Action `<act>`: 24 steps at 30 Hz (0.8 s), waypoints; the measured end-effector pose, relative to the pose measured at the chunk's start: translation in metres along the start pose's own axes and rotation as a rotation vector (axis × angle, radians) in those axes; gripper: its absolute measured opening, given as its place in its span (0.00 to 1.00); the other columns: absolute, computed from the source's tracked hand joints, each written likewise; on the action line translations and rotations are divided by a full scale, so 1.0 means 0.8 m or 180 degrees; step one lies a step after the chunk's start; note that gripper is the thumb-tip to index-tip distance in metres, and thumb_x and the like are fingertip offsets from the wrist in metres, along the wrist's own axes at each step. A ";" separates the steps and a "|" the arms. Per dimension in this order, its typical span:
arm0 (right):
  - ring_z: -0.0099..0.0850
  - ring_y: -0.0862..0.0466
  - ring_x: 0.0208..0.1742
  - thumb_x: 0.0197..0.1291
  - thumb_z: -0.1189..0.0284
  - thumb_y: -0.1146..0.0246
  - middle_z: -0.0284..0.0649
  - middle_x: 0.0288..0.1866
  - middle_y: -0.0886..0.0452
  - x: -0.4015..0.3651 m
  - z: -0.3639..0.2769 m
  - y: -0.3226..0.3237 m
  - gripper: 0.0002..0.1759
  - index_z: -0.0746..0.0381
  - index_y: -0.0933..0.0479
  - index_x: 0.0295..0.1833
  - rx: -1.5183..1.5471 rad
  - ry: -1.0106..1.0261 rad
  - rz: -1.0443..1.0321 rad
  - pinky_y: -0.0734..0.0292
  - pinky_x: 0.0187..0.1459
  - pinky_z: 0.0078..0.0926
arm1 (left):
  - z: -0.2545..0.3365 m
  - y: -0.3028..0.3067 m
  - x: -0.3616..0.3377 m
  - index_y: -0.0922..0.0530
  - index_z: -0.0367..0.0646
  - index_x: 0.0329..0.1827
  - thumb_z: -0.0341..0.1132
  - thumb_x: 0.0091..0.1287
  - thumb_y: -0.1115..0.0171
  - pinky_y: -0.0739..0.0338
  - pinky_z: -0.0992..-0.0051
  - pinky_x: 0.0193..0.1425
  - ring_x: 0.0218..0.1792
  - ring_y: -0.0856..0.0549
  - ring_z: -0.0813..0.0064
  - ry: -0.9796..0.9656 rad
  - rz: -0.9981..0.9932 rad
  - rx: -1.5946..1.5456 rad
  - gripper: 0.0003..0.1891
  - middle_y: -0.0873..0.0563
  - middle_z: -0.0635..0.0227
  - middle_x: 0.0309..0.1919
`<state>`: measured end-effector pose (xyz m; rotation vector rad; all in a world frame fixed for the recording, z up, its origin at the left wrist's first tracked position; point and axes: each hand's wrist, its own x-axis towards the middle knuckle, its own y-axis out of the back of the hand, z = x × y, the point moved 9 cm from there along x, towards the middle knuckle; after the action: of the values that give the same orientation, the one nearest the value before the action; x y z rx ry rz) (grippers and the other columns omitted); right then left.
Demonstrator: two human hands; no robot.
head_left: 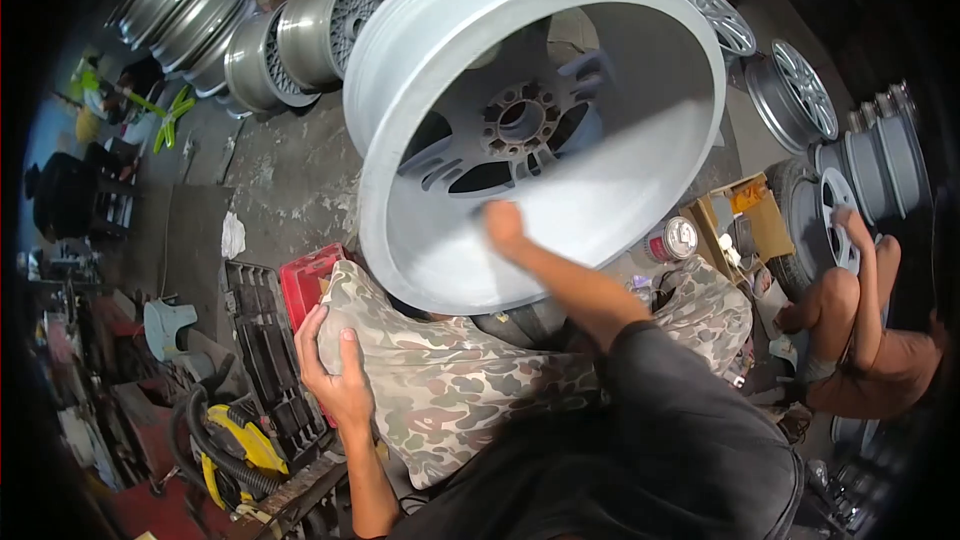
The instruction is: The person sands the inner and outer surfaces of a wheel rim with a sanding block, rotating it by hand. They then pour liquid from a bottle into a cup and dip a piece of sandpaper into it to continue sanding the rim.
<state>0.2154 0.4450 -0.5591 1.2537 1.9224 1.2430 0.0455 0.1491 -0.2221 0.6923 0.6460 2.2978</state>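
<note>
A big wheel rim (pixel 400 250), coated pale grey, stands tilted in front of my knees with its hollow barrel facing me. Its spokes and hub (pixel 521 120) show at the far end. My right hand (pixel 505 226) reaches into the barrel, closed and slightly blurred, against the lower inner wall; a dark edge shows by the fingers, but I cannot tell what it is. My left hand (pixel 338 370) rests on my camouflage-trousered knee (pixel 450 390), thumb and fingers apart, holding nothing.
Stacked rims (pixel 185 10) line the back left, with more rims (pixel 795 90) along the right. A paint can (pixel 678 238) and a cardboard box (pixel 750 220) stand right of my knee. Another person (pixel 850 310) crouches at a wheel. A yellow-and-black machine (pixel 245 440) sits lower left.
</note>
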 end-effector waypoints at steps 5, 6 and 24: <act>0.57 0.12 0.42 0.60 0.71 0.41 0.60 0.36 0.13 0.004 -0.104 0.052 0.12 0.65 0.14 0.35 0.0672 0.0156 -0.0208 0.17 0.49 0.54 | 0.006 -0.003 -0.003 0.20 0.32 0.62 0.27 0.66 0.36 0.31 0.61 0.73 0.63 0.19 0.55 0.0025 -0.0054 -0.0118 0.20 0.17 0.51 0.60; 0.55 0.11 0.43 0.58 0.74 0.40 0.57 0.38 0.12 0.007 -0.077 0.041 0.11 0.65 0.13 0.39 0.0286 0.0175 -0.0390 0.16 0.51 0.51 | 0.008 -0.004 0.000 0.20 0.32 0.62 0.27 0.66 0.36 0.31 0.61 0.73 0.63 0.19 0.55 -0.0018 -0.0037 -0.0137 0.20 0.17 0.51 0.60; 0.55 0.11 0.46 0.61 0.77 0.43 0.60 0.47 0.13 -0.059 -0.151 0.124 0.20 0.67 0.15 0.56 0.2283 0.0520 0.0334 0.17 0.53 0.47 | 0.000 -0.005 -0.004 0.20 0.32 0.61 0.29 0.67 0.35 0.32 0.63 0.74 0.63 0.19 0.59 0.0018 -0.0146 -0.0372 0.20 0.16 0.53 0.60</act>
<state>0.1807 0.3682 -0.4198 1.6427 2.5740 0.7204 0.0490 0.1498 -0.2256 0.6102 0.5202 2.2754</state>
